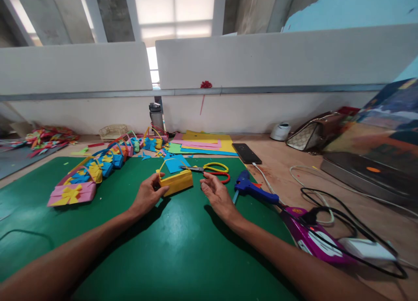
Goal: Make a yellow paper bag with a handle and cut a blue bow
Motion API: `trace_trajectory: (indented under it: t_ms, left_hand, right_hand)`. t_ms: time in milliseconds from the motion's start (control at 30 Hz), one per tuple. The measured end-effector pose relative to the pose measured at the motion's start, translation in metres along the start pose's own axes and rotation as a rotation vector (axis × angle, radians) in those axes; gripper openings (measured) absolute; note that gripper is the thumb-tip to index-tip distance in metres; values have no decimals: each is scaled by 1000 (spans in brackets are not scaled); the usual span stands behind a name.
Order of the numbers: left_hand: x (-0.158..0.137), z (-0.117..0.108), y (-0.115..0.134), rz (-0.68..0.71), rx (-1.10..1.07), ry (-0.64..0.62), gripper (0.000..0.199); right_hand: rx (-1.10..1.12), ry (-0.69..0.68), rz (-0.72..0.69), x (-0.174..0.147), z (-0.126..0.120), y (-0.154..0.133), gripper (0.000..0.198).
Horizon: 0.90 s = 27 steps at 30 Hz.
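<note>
In the head view, your left hand (148, 192) is clamped on the left end of a yellow paper basket (179, 183), thumb on the near side; the basket sits in front of you, at or just above the green mat (183, 248), its thin handle arching up behind; your right hand (219, 200) is apart from the basket, its fingers parted and loosely curled; it is just beside the red-and-yellow scissors (200, 169), though you cannot tell whether it touches them; the scissors' blades point toward the basket, near a piece of blue paper (176, 164); to your right lies a blue glue gun (257, 191), partly over the mat's edge; beyond it a phone (247, 153) rests on the brown tabletop (277, 157); to your left, a row of bow-trimmed paper baskets (95, 172) runs back toward a bottle (156, 119).
</note>
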<state>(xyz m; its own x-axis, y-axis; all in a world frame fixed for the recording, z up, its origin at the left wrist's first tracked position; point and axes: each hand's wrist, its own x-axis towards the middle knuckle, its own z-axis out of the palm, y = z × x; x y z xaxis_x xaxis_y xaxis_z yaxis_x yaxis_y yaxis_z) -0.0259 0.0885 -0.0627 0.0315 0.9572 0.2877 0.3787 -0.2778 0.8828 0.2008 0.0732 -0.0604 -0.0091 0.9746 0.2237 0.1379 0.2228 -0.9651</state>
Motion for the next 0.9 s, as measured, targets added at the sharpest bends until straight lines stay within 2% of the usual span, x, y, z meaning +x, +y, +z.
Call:
trace_trajectory:
  t_ms: [167,233,433,567,700,767,800,900]
  left_hand:
    - [1,-3,1,-24,53,72,66]
    - [2,-5,0,-23,83,106,69]
    - [7,-10,-4,29,174,157,47]
    - [2,-10,0,141,230,186,37]
    - [-17,8,18,387,244,13,22]
    - [-26,23,26,667,352,-142,21]
    - [-29,31,29,752,403,-190,19]
    - [-26,50,30,821,474,-291,16]
  right_hand:
    - [5,-4,4,-1,-1,-1,48]
    - [3,-4,6,-1,-2,-1,48]
    - [-27,1,5,-2,-2,0,48]
    - [-73,6,-14,2,-3,-13,45]
    - [-147,-12,-83,22,-2,-43,42]
    - [-214,-36,-117,41,2,-55,41]
    - [-259,-52,-128,52,4,-59,40]
    - [-438,-134,-113,88,11,-56,28]
